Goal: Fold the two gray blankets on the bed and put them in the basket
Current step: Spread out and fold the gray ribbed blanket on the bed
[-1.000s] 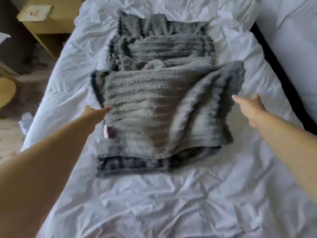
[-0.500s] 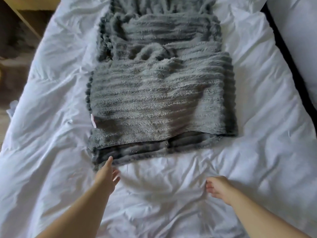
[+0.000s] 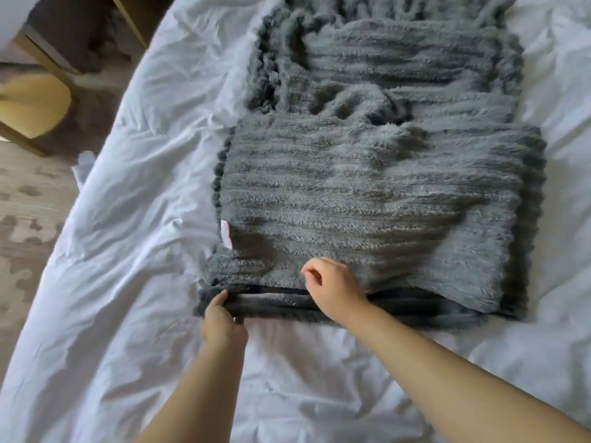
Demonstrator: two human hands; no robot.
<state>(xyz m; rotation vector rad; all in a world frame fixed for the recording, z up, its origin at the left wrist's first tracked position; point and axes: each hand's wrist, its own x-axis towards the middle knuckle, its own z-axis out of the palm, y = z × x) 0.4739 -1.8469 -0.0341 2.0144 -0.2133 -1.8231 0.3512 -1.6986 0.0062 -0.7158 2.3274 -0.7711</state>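
A gray ribbed fleece blanket (image 3: pixel 377 199) lies folded into a thick rectangle on the white bed (image 3: pixel 128 251), a small white tag at its left edge. Behind it a second gray blanket (image 3: pixel 396 55) lies rumpled, partly under the first. My left hand (image 3: pixel 222 318) pinches the near left corner of the folded blanket's lower layers. My right hand (image 3: pixel 332 289) rests on the near edge, fingers curled over the top layer. No basket is in view.
A wooden chair (image 3: pixel 35 103) and table legs stand on the patterned floor (image 3: pixel 25 219) to the left of the bed. A dark gap and another white surface (image 3: pixel 572 14) lie at the far right.
Both hands moved forward from the bare sheet to the blanket's near edge; the left took hold of the corner and the right landed on top. The view shifted closer.
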